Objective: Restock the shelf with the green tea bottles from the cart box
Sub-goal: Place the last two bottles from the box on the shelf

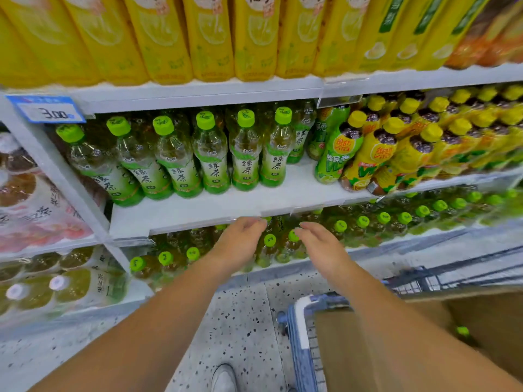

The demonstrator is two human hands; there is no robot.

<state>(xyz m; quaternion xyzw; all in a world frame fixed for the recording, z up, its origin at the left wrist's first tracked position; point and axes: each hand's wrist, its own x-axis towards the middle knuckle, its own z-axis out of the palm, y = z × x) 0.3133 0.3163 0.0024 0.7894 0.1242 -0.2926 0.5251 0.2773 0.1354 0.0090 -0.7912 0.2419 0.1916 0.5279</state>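
- both hands reach out side by side in front of the white shelf (pixel 215 206), just below its near edge; bare forearms run in from the bottom of the view
- the left hand (pixel 240 244) is loosely open, fingers curled forward and together, holding nothing; its fingertips lie right at the shelf lip
- the right hand (pixel 319 244) is open too, fingers extended and a little spread, palm facing left, nothing in it; it sits just right of the left hand, with a gap between the two
- the green tea bottles (pixel 210 154) stand upright in a row along the far part of the shelf, lime caps up, green labels facing near; more stand behind them; the near strip of the shelf is bare white
- right of that row stand yellow-capped bottles (pixel 379 154) with yellow and green labels, packed close
- the lower shelf bottles (pixel 270 244), green-capped as well, show in the gap between the hands and to either side
- the top shelf carries tall yellow cartons (pixel 209 38); a blue price tag (pixel 46 110) hangs at the far left
- near right, the cardboard box (pixel 424 335) sits in the blue cart (pixel 300 329); a green cap (pixel 462 331) shows inside it; how many bottles it holds i cannot tell
- a grey shoe (pixel 223 377) stands on the speckled floor (pixel 243 321) at the near edge
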